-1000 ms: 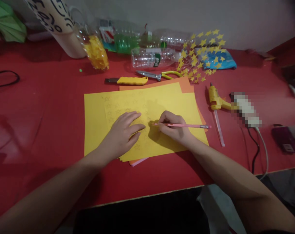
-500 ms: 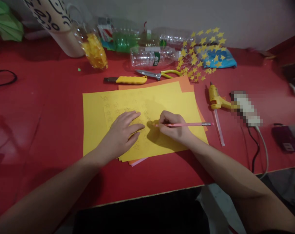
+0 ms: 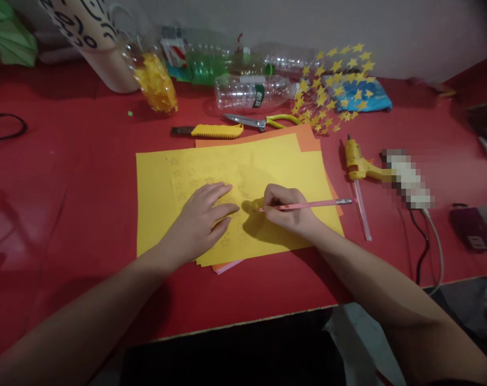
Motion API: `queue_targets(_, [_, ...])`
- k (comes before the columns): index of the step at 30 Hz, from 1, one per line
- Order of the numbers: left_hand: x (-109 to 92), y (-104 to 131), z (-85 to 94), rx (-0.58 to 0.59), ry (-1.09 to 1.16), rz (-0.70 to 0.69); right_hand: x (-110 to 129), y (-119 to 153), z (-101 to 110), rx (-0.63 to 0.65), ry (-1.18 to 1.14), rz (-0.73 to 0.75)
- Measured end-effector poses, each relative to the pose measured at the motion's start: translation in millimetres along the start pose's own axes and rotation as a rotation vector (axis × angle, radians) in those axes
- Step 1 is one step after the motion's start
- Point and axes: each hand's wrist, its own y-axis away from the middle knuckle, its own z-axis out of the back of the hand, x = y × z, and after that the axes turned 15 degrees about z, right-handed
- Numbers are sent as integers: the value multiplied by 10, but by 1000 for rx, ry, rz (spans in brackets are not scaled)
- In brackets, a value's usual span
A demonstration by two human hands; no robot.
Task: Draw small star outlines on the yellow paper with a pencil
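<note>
My left hand point(image 3: 203, 220) lies flat with fingers apart on a sheet of yellow paper point(image 3: 283, 161), which rests on more yellow and orange sheets. Rows of small pencil-drawn stars point(image 3: 179, 186) show beside and under that hand, and some are covered by it. My right hand point(image 3: 289, 209) is closed around a pink pencil point(image 3: 315, 205), held nearly level with its eraser end to the right. The pencil tip points left, close to the paper just right of my left fingertips; whether it touches, I cannot tell.
Behind the paper lie a yellow utility knife point(image 3: 217, 131), scissors point(image 3: 263, 122) and a clear bottle point(image 3: 243, 94). Yellow paper stars point(image 3: 319, 99) stand at the back right. A glue gun point(image 3: 356, 161) and a purple box point(image 3: 472, 228) lie to the right. A tumbler point(image 3: 110, 69) stands back left.
The pencil tip has shifted slightly right and down, and its eraser end has tipped up a little. My left hand keeps its place on the paper.
</note>
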Motion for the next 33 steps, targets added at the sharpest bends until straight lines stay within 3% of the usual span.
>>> queue_targets(33, [-8, -3, 13, -11, -14, -20, -37, 42, -45, 2, 3, 46])
